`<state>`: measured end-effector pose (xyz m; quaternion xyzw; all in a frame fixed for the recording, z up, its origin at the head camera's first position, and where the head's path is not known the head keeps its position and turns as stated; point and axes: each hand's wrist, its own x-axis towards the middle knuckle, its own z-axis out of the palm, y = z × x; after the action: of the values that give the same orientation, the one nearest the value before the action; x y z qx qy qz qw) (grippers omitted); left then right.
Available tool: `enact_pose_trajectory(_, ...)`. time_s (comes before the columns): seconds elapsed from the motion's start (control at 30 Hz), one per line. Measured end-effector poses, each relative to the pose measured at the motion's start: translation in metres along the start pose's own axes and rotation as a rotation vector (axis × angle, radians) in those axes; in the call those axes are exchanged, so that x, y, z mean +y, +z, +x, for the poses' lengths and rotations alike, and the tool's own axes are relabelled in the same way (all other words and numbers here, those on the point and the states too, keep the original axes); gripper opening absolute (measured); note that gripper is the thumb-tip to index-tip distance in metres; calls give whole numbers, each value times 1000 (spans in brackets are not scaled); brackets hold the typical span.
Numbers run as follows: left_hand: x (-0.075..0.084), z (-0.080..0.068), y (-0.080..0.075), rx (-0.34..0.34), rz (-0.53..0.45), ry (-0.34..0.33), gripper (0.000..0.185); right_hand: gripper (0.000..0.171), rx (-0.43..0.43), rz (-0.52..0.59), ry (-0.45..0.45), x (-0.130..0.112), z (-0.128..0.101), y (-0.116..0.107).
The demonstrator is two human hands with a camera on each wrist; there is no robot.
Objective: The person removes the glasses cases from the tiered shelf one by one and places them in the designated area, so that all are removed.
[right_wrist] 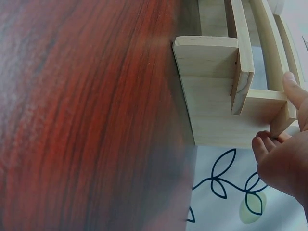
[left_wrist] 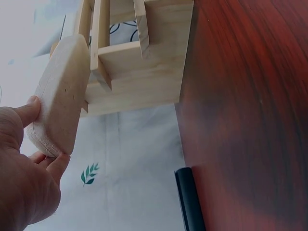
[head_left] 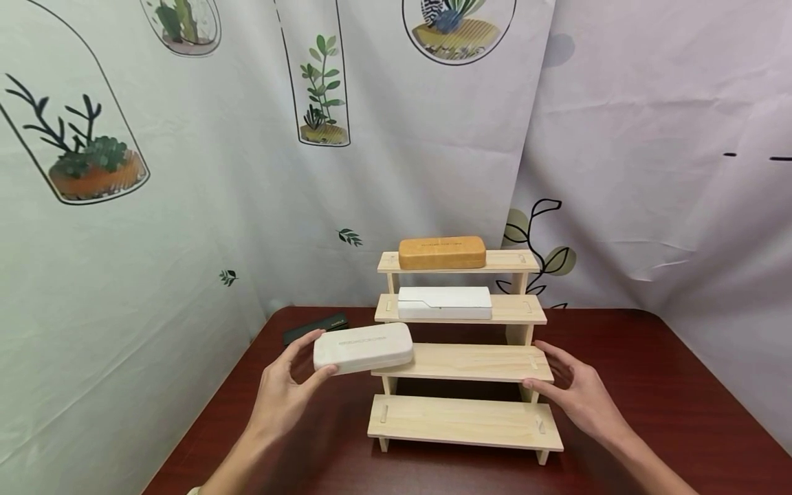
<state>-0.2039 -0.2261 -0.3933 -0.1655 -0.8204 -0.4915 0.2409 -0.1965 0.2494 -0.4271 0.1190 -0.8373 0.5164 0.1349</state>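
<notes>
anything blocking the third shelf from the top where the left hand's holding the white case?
Nothing visible. The left hand holds the white case at the left end of that bare shelf. The right hand touches only the shelf's right end.

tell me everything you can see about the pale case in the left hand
The pale case is a long, rounded off-white box with a matte, slightly textured surface and a faint line of lettering on top. It is closed and lies flat, level with the third shelf of the wooden stand, its right end over that shelf's left end. The left hand holds its left end, thumb in front, fingers behind.
</notes>
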Motion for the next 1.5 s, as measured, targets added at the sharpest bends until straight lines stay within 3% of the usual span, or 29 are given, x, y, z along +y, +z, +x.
enact_pose_trajectory(1.03,-11,-6,-25,71,151,-4,63,75,-1,5,-8,1,0,0)
enact_pose_trajectory(1.5,-21,-3,-29,84,132,-48,62,75,-2,6,-3,1,0,0)
